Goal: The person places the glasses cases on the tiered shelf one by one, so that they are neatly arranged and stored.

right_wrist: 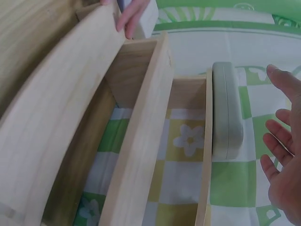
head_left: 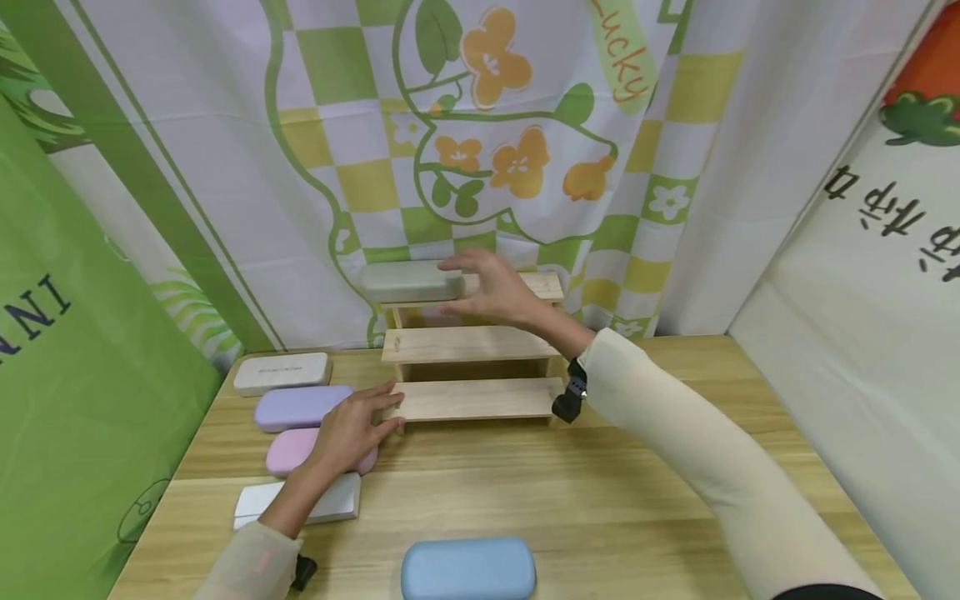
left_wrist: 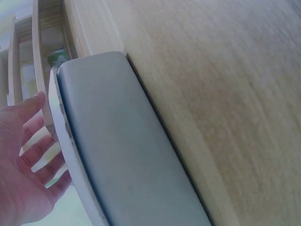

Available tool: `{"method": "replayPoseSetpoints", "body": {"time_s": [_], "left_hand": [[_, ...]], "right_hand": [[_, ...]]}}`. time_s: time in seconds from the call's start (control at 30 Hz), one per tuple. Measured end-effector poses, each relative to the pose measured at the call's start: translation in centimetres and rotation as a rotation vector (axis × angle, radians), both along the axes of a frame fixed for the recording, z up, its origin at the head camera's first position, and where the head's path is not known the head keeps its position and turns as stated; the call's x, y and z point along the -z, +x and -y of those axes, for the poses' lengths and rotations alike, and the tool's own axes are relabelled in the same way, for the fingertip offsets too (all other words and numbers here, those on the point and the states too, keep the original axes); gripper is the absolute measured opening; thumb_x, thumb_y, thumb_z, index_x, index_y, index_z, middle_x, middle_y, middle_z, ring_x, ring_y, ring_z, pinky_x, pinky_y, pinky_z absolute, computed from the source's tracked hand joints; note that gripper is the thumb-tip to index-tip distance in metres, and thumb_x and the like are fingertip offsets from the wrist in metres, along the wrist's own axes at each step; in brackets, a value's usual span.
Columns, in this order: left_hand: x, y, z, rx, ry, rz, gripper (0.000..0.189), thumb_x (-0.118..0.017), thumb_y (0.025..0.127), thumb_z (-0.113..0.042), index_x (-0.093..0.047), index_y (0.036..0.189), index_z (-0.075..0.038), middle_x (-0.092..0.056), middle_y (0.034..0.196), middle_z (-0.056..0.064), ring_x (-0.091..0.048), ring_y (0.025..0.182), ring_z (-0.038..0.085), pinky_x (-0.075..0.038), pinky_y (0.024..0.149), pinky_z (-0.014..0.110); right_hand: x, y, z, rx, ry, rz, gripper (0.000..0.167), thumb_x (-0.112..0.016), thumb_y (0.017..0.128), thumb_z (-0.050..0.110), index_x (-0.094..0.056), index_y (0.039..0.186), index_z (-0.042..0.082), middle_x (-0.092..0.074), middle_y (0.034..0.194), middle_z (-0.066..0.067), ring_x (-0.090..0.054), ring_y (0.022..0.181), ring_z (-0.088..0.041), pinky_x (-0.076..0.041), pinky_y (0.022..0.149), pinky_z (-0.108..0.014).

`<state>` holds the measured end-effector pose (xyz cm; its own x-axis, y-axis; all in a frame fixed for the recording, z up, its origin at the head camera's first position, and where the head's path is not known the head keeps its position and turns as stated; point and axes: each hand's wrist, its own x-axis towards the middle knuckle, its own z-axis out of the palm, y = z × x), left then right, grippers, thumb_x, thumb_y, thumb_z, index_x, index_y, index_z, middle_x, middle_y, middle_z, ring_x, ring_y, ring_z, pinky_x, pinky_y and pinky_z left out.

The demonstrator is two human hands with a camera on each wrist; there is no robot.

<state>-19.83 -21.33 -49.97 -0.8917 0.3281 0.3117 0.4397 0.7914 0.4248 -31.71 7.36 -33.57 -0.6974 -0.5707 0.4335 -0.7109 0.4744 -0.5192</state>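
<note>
1. Your right hand [head_left: 495, 287], fingers relaxed and gripping nothing, is just beside the grey-green case [head_left: 405, 283].
2. That case lies on the left end of the wooden rack's [head_left: 472, 343] top shelf [head_left: 546, 286], near the table's [head_left: 637, 508] back edge.
3. Your left hand [head_left: 352, 429], fingers loosely spread, touches the bottom shelf's [head_left: 480, 400] left end.

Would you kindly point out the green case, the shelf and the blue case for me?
Green case [head_left: 411, 282], head view: middle of its visible body.
Shelf [head_left: 478, 400], head view: bare lowest tier.
Blue case [head_left: 468, 568], head view: middle of its lid.
</note>
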Motion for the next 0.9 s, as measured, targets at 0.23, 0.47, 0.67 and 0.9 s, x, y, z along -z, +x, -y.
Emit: {"method": "replayPoseSetpoints", "body": {"time_s": [0.23,0.47,0.67,0.9], "left_hand": [[0.0,0.0,0.1,-0.004,0.001,0.002,0.044,-0.086,0.091,-0.026,-0.076,0.131,-0.011,-0.064,0.147,0.014,-0.065,0.127,0.042,-0.06,0.087,0.059],[0.0,0.0,0.1,-0.002,0.0,0.004,0.044,-0.086,0.091,-0.026,-0.076,0.131,-0.01,-0.064,0.147,0.015,-0.065,0.128,0.042,-0.059,0.089,0.06],[0.0,0.0,0.0,0.0,0.001,0.001,0.043,-0.086,0.091,-0.025,-0.077,0.13,-0.01,-0.064,0.146,0.014,-0.065,0.127,0.042,-0.06,0.087,0.06],[0.0,0.0,0.0,-0.002,-0.004,-0.001,0.043,-0.086,0.091,-0.025,-0.077,0.13,-0.011,-0.064,0.146,0.014,-0.066,0.126,0.042,-0.06,0.087,0.06]], "right_hand": [[0.2,1.8,-0.8,-0.042,0.015,-0.003,0.067,-0.092,0.085,0.031,-0.067,0.139,0.001,-0.065,0.144,-0.015,-0.053,0.142,-0.035,-0.04,0.12,-0.05],[0.7,3.8,-1.5,-0.106,-0.018,-0.048,0.062,-0.092,0.083,0.028,-0.07,0.134,0.0,-0.068,0.139,-0.017,-0.058,0.136,-0.038,-0.044,0.117,-0.051],[1.6,5.3,-2.2,-0.128,-0.013,-0.018,0.062,-0.092,0.083,0.029,-0.07,0.136,0.004,-0.068,0.14,-0.015,-0.06,0.134,-0.033,-0.048,0.113,-0.051],[2.7,7.2,-3.2,-0.169,0.005,-0.028,0.062,-0.092,0.084,0.029,-0.07,0.136,0.004,-0.069,0.138,-0.013,-0.063,0.131,-0.031,-0.052,0.108,-0.051]]}}
